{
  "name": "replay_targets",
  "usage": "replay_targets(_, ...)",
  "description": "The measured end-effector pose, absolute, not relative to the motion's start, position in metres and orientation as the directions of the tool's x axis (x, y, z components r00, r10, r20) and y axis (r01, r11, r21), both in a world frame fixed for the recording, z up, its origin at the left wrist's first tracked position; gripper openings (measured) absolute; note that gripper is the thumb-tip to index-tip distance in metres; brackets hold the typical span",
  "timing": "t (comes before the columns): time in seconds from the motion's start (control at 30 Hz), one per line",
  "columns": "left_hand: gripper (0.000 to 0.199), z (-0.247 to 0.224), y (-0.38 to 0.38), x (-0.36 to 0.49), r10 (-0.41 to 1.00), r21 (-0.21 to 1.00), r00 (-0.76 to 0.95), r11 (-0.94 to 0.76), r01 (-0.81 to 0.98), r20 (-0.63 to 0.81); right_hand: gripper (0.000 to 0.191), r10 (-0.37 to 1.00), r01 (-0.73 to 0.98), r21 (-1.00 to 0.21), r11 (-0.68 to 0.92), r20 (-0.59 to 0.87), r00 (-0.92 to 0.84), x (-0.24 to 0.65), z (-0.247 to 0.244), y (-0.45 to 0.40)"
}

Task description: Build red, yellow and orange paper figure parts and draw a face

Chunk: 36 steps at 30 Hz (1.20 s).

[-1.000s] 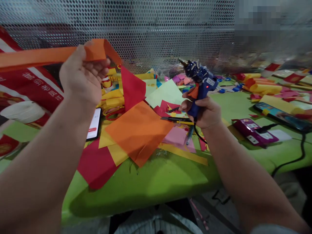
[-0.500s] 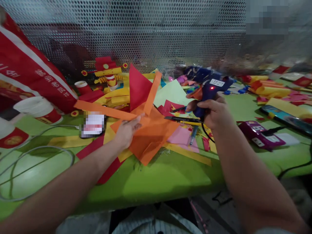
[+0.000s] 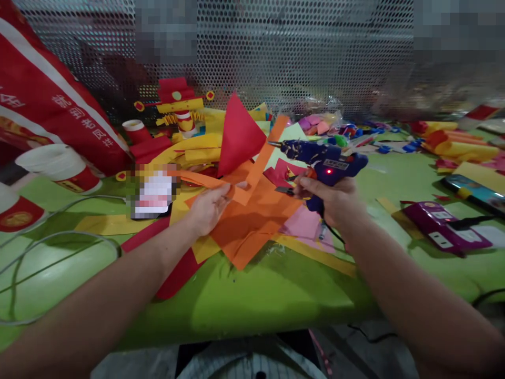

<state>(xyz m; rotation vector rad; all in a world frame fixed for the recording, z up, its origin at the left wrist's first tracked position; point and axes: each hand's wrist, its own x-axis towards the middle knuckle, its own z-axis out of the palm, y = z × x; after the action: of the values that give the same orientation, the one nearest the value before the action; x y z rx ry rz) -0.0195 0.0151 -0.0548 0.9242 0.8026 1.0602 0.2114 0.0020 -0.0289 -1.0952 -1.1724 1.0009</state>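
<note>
My right hand (image 3: pixel 335 197) is wrapped round a blue hot glue gun (image 3: pixel 315 155) with a lit red light; its nozzle points left, close to the upright orange paper strip. My left hand (image 3: pixel 211 205) pinches two orange paper strips (image 3: pixel 264 158) where they meet in a V, one slanting up to the right, the other stretching left. Beneath lies a square sheet of orange paper (image 3: pixel 252 226). A pointed red paper piece (image 3: pixel 240 134) stands behind the strips. Scissors (image 3: pixel 284 190) lie partly hidden by the glue gun and my right hand.
At left are white-and-red paper cups (image 3: pixel 59 166), a large red bag (image 3: pixel 71 105), a phone (image 3: pixel 153 195) and a looped cable. A red-and-yellow paper figure (image 3: pixel 181 108) stands at the back, before a perforated metal panel. A purple power strip (image 3: pixel 445 226) lies at right on the green table (image 3: pixel 268 310).
The glue gun has moved left and turned, so its nozzle now sits at the orange strip. My left hand has lifted the strips slightly and shifted them right.
</note>
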Motion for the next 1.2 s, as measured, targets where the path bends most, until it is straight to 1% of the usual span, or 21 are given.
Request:
replay_targets(0.1,0.031,-0.056,0.006,-0.017,0.916,0.931,0.397,0.197,-0.308,-0.062,0.019,0.942,-0.123,-0.956,0.267,0.231,0.245,0.194,-0.038,0.007)
replay_targets(0.2,0.03,-0.053,-0.003,-0.014,0.889,0.961,0.453,0.177,-0.213,-0.064,0.018,0.913,-0.118,-0.941,0.317,0.269,0.307,0.187,-0.042,0.01)
replay_targets(0.3,0.028,-0.049,-0.01,-0.013,0.888,0.984,0.458,0.111,-0.136,-0.036,0.019,0.907,-0.117,-0.94,0.319,0.267,0.326,0.187,-0.044,0.011)
replay_targets(0.4,0.027,-0.045,-0.015,-0.012,0.877,0.992,0.479,0.089,-0.092,-0.034,0.019,0.928,-0.143,-0.947,0.289,0.24,0.286,0.19,-0.047,0.012)
replay_targets(0.47,0.028,-0.043,-0.018,-0.011,0.866,0.993,0.499,0.09,-0.07,-0.043,0.019,0.938,-0.125,-0.954,0.271,0.232,0.256,0.191,-0.049,0.013)
replay_targets(0.57,0.027,-0.042,-0.019,-0.011,0.845,0.996,0.531,0.086,-0.018,-0.063,0.017,0.937,-0.052,-0.954,0.295,0.279,0.211,0.19,-0.05,0.011)
replay_targets(0.63,0.027,-0.043,-0.018,-0.011,0.83,0.997,0.553,0.08,-0.002,-0.066,0.016,0.935,-0.012,-0.946,0.325,0.32,0.151,0.189,-0.049,0.007)
replay_targets(0.7,0.027,-0.044,-0.018,-0.01,0.819,0.996,0.57,0.087,-0.016,-0.063,0.014,0.937,0.0,-0.941,0.34,0.338,0.086,0.186,-0.048,0.003)
replay_targets(0.8,0.025,-0.045,-0.018,-0.008,0.813,0.99,0.578,0.13,-0.055,-0.074,0.012,0.939,-0.038,-0.938,0.343,0.344,-0.011,0.182,-0.047,-0.001)
replay_targets(0.87,0.024,-0.045,-0.017,-0.008,0.833,0.981,0.547,0.164,-0.101,-0.083,0.012,0.934,-0.057,-0.934,0.354,0.356,-0.037,0.181,-0.047,-0.001)
replay_targets(0.93,0.024,-0.044,-0.014,-0.009,0.875,0.964,0.477,0.188,-0.189,-0.077,0.015,0.924,-0.05,-0.924,0.38,0.381,-0.015,0.185,-0.046,0.0)
replay_targets(1.0,0.024,-0.044,-0.008,-0.012,0.922,0.941,0.381,0.181,-0.286,-0.062,0.018,0.92,-0.002,-0.921,0.39,0.389,0.049,0.193,-0.042,0.0)
replay_targets(1.07,0.023,-0.045,-0.001,-0.016,0.952,0.924,0.301,0.166,-0.344,-0.059,0.023,0.927,0.082,-0.933,0.351,0.358,0.11,0.203,-0.037,0.001)
replay_targets(1.13,0.026,-0.045,0.005,-0.02,0.961,0.909,0.263,0.181,-0.375,-0.083,0.027,0.939,0.149,-0.94,0.307,0.324,0.111,0.212,-0.032,0.001)
replay_targets(1.2,0.03,-0.044,0.01,-0.022,0.958,0.888,0.262,0.218,-0.404,-0.117,0.029,0.944,0.198,-0.931,0.307,0.324,0.06,0.218,-0.028,0.001)
